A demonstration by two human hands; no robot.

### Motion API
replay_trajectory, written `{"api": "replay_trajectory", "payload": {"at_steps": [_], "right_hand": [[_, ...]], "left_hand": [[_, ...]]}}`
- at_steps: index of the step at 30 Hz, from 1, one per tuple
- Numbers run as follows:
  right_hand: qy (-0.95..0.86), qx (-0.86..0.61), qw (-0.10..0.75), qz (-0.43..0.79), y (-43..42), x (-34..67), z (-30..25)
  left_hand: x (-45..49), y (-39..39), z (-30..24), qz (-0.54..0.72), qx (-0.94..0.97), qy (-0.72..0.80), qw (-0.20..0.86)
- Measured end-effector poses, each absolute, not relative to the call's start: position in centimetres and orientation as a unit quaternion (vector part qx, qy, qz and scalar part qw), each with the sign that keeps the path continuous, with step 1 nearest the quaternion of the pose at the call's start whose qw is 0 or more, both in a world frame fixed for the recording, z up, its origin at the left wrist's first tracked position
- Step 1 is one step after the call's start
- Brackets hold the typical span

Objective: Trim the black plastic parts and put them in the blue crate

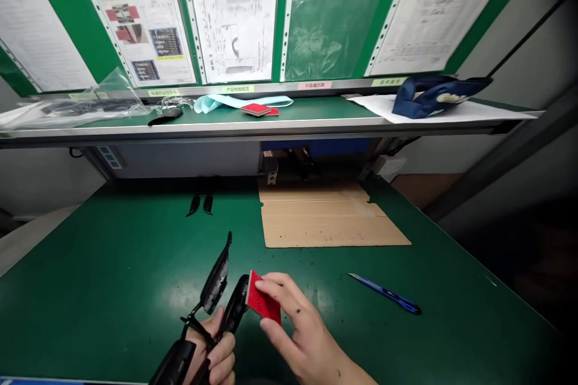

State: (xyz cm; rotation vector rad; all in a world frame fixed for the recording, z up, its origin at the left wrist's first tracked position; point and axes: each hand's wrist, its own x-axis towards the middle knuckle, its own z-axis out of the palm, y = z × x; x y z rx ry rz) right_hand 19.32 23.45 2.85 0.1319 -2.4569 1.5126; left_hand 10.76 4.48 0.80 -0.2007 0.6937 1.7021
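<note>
My left hand is wrapped round a branching black plastic molded part, which has several long curved pieces joined by thin stems. Between the thumb and fingers of my right hand is a red square pad with a grey edge. That pad is up against the end of one curved black piece; whether it presses on it I cannot tell. Part of the black molding is hidden behind my left fingers.
A blue utility knife, blade out, lies on the green table to the right. Cardboard lies farther back, and two small black pieces sit at the left. The shelf above holds more red pads and a dark blue cloth item.
</note>
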Motion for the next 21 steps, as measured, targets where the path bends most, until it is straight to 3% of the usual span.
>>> {"api": "replay_trajectory", "payload": {"at_steps": [3,5,21], "right_hand": [[-0.92,0.144,0.181,0.315,21.6,19.2,2.4],[-0.934,0.18,0.181,0.252,20.8,19.3,2.1],[-0.941,0.11,0.137,0.291,23.0,19.2,2.6]], "left_hand": [[11.6,4.4,1.0,0.735,-0.107,0.354,0.568],[12.0,4.3,1.1,0.734,-0.124,0.376,0.552],[10.7,5.9,1.3,0.705,-0.084,0.423,0.563]]}}
